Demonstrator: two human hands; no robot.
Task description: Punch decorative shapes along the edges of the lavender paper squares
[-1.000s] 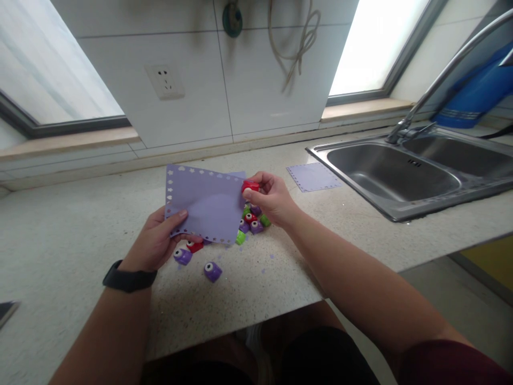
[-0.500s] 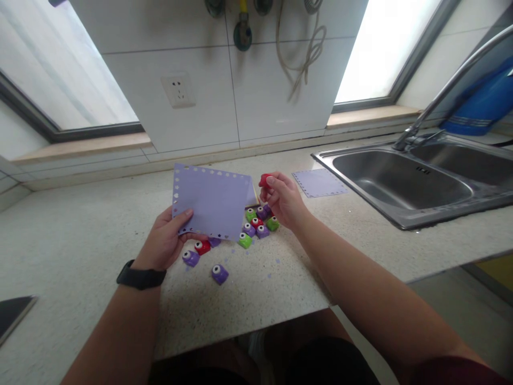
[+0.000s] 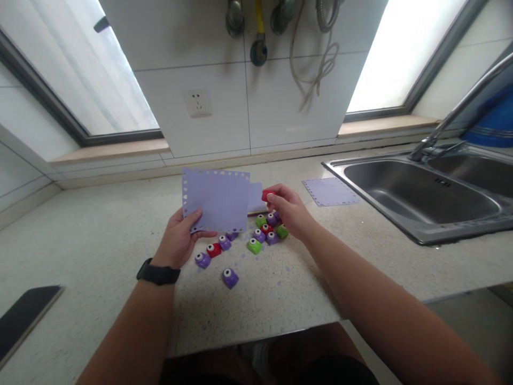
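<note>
My left hand (image 3: 180,238) grips the lower left corner of a purple paper sheet (image 3: 216,200), thumb in front. Small punched shapes run along its left, top and bottom edges. To the right of the sheet, my right hand (image 3: 289,208) pinches a red craft punch (image 3: 267,195) between thumb and fingers. Below both hands, several purple, green and red punches lie on the counter, among them a green punch (image 3: 254,246), a red punch (image 3: 214,249) and a lone purple punch (image 3: 230,277). More purple paper (image 3: 255,197) shows behind the held sheet.
Another purple sheet with punched edges (image 3: 331,192) lies flat on the counter (image 3: 120,235), left of the steel sink (image 3: 404,187). A dark flat device (image 3: 26,315) rests at the far left. Small paper bits are scattered near the punches. Behind stands a tiled wall with a socket (image 3: 197,102).
The view has shifted, so the scene sits further right and slightly lower. The sheet's right edge has moved away from the red punch, showing more paper behind. Both hands keep their holds.
</note>
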